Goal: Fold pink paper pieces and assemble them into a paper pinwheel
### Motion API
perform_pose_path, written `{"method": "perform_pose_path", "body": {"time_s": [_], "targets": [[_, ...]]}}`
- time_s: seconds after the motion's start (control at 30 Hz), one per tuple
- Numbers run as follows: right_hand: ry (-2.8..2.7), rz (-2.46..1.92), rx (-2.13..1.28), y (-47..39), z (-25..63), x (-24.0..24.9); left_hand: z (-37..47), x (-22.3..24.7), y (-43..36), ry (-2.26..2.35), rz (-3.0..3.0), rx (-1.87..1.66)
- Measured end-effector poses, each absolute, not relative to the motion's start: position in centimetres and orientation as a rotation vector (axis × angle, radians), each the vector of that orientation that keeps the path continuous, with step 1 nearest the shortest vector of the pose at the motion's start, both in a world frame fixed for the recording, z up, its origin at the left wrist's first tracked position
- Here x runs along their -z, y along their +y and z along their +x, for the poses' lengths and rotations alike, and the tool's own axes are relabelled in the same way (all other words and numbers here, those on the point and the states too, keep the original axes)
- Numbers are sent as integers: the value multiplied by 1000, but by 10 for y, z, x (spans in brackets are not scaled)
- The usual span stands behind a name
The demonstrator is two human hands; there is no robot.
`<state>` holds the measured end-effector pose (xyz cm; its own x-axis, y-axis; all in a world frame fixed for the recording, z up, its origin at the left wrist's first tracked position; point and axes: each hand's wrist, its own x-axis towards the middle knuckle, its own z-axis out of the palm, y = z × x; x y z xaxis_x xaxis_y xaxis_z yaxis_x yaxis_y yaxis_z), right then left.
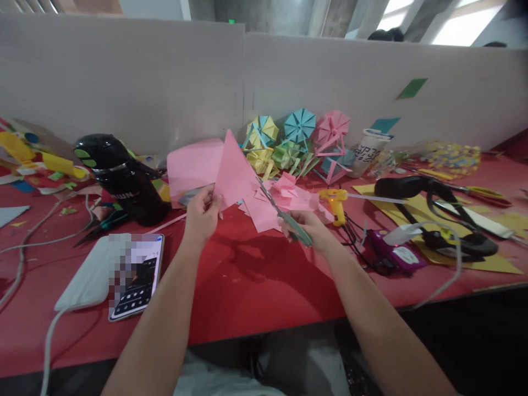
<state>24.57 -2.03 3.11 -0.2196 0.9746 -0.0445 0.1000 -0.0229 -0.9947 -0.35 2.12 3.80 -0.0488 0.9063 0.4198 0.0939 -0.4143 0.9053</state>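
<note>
Forearms (159,313) span the bench's (264,297) near edge, left hand (202,215) pinching the pink sheet (233,179), right hand (307,226) wrapped round scissors (296,225); clean cutting likely wants that sheet taut.

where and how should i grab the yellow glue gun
Probably by its handle, coming from the near edge of the table. The yellow glue gun has its handle pointing toward you, its nozzle end left, and a white glue stick jutting right, so this avoids both ends. Your right hand would first need to put down the scissors.
</note>
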Motion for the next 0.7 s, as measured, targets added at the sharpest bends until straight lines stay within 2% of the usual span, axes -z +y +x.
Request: {"method": "perform_pose_path", "body": {"time_s": [0.7], "targets": [[-1448, -1265, -1337, -21, 246, -33, -3, -41, 19, 1112, 1600, -1512]]}}
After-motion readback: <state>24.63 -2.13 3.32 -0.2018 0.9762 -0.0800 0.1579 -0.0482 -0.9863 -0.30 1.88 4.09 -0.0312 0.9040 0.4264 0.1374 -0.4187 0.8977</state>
